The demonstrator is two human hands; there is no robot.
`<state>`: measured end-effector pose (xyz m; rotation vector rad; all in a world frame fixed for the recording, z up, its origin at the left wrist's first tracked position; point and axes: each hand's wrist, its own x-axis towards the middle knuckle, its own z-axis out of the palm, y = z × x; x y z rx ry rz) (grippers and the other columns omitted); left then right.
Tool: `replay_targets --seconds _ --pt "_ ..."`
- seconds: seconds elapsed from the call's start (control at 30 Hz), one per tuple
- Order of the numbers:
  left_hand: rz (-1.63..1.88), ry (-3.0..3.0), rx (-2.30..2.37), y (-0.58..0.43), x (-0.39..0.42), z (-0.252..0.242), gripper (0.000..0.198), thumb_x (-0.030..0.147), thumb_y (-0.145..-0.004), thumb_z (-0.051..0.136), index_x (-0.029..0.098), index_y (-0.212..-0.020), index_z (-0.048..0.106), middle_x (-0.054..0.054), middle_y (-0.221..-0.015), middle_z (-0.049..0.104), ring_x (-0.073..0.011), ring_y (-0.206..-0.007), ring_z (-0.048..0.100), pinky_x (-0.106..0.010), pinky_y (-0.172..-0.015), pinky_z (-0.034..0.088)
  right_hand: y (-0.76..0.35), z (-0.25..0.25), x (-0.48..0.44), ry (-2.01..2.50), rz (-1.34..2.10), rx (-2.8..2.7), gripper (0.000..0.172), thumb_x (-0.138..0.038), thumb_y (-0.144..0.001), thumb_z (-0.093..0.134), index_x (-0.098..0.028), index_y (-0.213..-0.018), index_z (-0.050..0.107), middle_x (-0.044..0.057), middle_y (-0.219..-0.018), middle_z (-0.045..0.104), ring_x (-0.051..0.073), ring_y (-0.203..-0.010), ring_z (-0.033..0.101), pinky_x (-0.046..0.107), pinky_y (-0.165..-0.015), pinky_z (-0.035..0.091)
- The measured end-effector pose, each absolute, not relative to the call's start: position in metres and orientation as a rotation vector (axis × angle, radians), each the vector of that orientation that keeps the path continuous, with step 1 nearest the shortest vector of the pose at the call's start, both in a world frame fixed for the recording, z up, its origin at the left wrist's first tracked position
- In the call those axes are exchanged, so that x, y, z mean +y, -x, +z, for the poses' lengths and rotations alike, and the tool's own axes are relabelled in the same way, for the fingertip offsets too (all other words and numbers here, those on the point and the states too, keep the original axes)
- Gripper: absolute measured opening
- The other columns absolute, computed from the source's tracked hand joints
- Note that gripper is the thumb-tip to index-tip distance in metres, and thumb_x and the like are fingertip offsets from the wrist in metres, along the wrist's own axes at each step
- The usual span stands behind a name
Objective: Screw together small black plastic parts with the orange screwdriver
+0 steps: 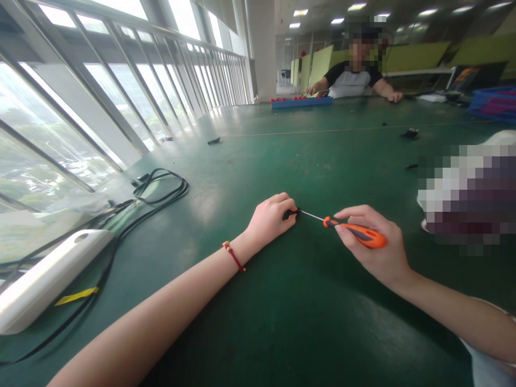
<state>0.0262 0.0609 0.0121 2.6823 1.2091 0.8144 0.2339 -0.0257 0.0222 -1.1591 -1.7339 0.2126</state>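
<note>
Head view: left fingers pinch black part, right fingers grip screwdriver; cable nearby

Open workshop hall, long green worktable, window wall, ceiling lights

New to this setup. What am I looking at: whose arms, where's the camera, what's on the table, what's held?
No machine here: one camera on a person's head looks forward and down, so both bare arms are the wearer's own. The left hand pinches a small black part on the green table. The right hand holds an orange-handled screwdriver, its tip at that part. At the left lie what looks like a white power strip and looped black cables. At the far end another person sits by a blue tray with red pieces.
</note>
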Motion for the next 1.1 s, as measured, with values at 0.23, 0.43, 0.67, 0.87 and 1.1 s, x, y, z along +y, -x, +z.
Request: replay_targets --seconds 0.23,0.43,0.67,0.87,1.1 --pt "0.816 -2.683 1.204 -0.0255 0.0617 0.0108 0.009 0.018 -0.081 0.055 0.019 -0.082 0.064 -0.002 -0.091 0.065 -0.0149 -0.080 0.061 -0.024 -0.068 0.047 -0.2340 0.0234 -0.0264 1.171 0.224 -1.752 0.021 -0.025 -0.079 0.067 -0.025 -0.098 0.058 -0.003 -0.066 0.057 0.016 -0.062 0.059 0.029 -0.061 0.051" --pt "0.815 -2.669 1.206 -0.0254 0.0615 0.0113 0.008 0.018 -0.081 0.056 0.019 -0.081 0.064 -0.002 -0.090 0.065 -0.0151 -0.081 0.062 -0.025 -0.069 0.048 -0.2331 0.0232 -0.0252 1.112 0.176 -1.719 0.035 -0.023 -0.076 0.068 -0.025 -0.108 0.054 -0.002 -0.075 0.060 0.017 -0.068 0.062 0.033 -0.070 0.053" --pt "0.814 -2.673 1.207 -0.0256 0.0613 0.0115 0.008 0.018 -0.081 0.056 0.019 -0.081 0.064 -0.002 -0.090 0.065 -0.0150 -0.080 0.062 -0.025 -0.068 0.047 -0.2335 0.0218 -0.0261 1.091 0.205 -1.666 0.042 -0.021 -0.074 0.070 -0.025 -0.113 0.053 0.001 -0.088 0.062 0.018 -0.077 0.064 0.032 -0.071 0.054" --pt "0.811 -2.649 1.222 -0.0263 0.0606 0.0129 0.008 0.018 -0.080 0.056 0.019 -0.081 0.064 -0.002 -0.090 0.065 -0.0153 -0.081 0.063 -0.025 -0.069 0.048 -0.2336 0.0220 -0.0256 1.174 0.218 -1.721 0.016 -0.024 -0.081 0.064 -0.025 -0.096 0.059 0.001 -0.080 0.065 0.017 -0.070 0.063 0.031 -0.065 0.052" --pt "0.817 -2.641 1.217 -0.0256 0.0611 0.0129 0.008 0.018 -0.080 0.056 0.019 -0.081 0.063 -0.002 -0.089 0.065 -0.0152 -0.081 0.063 -0.025 -0.069 0.049 -0.2340 0.0235 -0.0257 1.157 0.251 -1.783 0.022 -0.023 -0.079 0.065 -0.025 -0.100 0.057 -0.005 -0.060 0.053 0.014 -0.054 0.055 0.028 -0.058 0.050"
